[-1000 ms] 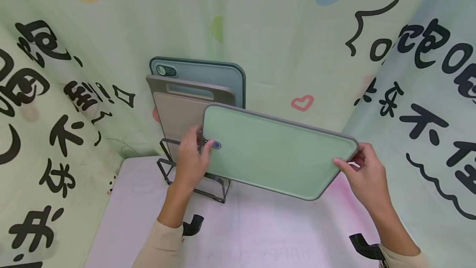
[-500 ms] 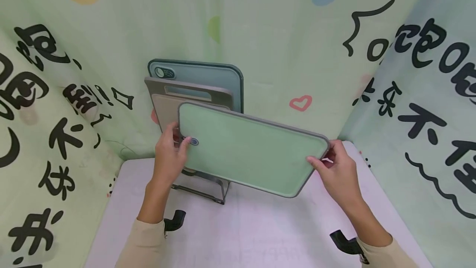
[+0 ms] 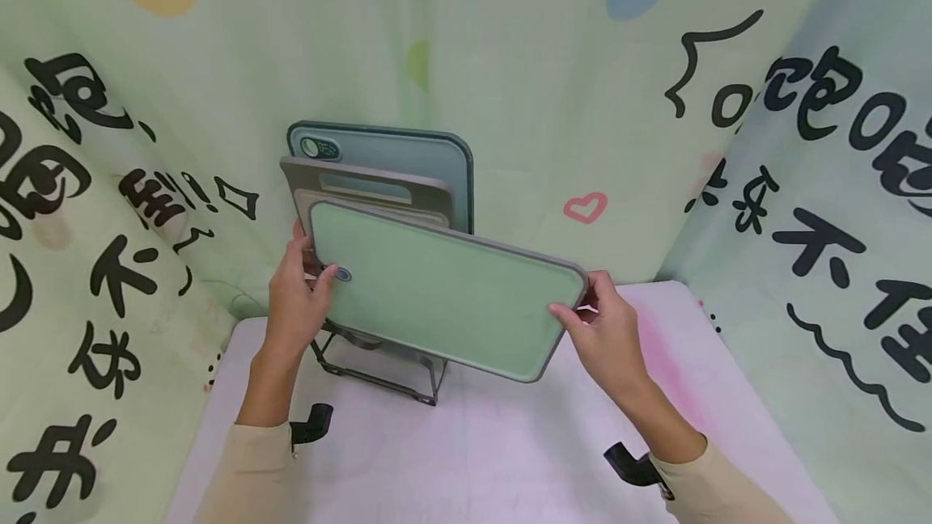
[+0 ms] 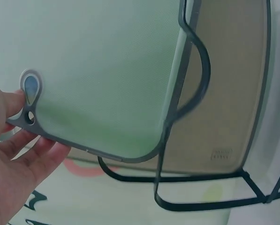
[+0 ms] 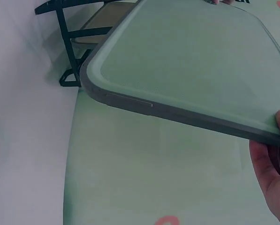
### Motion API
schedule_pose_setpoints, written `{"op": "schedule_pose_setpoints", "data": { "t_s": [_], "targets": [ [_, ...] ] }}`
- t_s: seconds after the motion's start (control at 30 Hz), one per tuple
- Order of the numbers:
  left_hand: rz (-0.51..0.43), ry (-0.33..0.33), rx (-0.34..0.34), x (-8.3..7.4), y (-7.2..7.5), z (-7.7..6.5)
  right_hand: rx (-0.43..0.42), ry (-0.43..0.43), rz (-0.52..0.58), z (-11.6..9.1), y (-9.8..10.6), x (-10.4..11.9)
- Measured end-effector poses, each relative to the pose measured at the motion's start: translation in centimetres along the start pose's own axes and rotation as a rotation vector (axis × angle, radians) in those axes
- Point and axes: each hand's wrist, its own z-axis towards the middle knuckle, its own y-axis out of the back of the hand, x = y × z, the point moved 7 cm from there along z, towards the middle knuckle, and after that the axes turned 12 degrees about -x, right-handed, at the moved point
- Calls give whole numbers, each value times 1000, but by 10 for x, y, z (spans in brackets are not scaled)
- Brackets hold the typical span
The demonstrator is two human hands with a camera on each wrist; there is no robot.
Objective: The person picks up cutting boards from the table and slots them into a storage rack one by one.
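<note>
A light green cutting board (image 3: 444, 289) with a grey rim hangs tilted between both hands, its right end lower. My left hand (image 3: 297, 297) pinches the left end, thumb beside a small oval inset (image 4: 31, 89) and fingers behind. At the other short edge my right hand (image 3: 604, 330) grips the rim, thumb on the front face. The board overlaps a black wire rack (image 3: 386, 382); in the left wrist view a rack loop (image 4: 204, 70) crosses in front of the board's edge. Behind it stand a beige-brown board (image 3: 291, 176) with a handle slot and a blue-grey board (image 3: 408, 152).
The rack stands on a table with a pale cloth (image 3: 495, 459), toward its back left. A printed curtain (image 3: 524, 87) with black lettering encloses the back and both sides, close behind the boards. Black wrist mounts (image 3: 629, 466) jut from the sleeves.
Both hands have carried the green board leftward, from right of the rack to in front of the brown board. Its tilt is much the same. The boards in the rack have stayed put.
</note>
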Motion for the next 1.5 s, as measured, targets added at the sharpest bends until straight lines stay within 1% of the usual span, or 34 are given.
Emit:
{"op": "schedule_pose_setpoints", "data": {
  "t_s": [0.13, 0.3, 0.53, 0.73, 0.87, 1.1, 1.23, 1.4, 1.5],
  "targets": [
    [12, 45, 19, 14, 3, 3, 9, 10, 7, -2, -16, 1],
    [31, 95, 27, 28, 6, 6, 21, 33, -6, -3, -32, 4],
    [63, 151, 42, 45, 12, 6, 36, 60, -16, -8, -49, 10],
    [67, 169, 32, 57, 17, 6, 61, 61, 3, -12, -65, 13],
    [72, 177, 37, 66, 17, 7, 75, 66, 18, -13, -74, 16],
    [63, 217, 76, 81, 18, 6, 111, 74, 23, -18, -88, 19],
    [66, 229, 96, 87, 18, 4, 127, 82, 21, -23, -95, 20],
    [80, 262, 141, 95, 17, -1, 145, 88, 21, -26, -101, 22],
    [85, 284, 157, 101, 17, -4, 160, 87, 21, -28, -105, 21]
  ]
}}
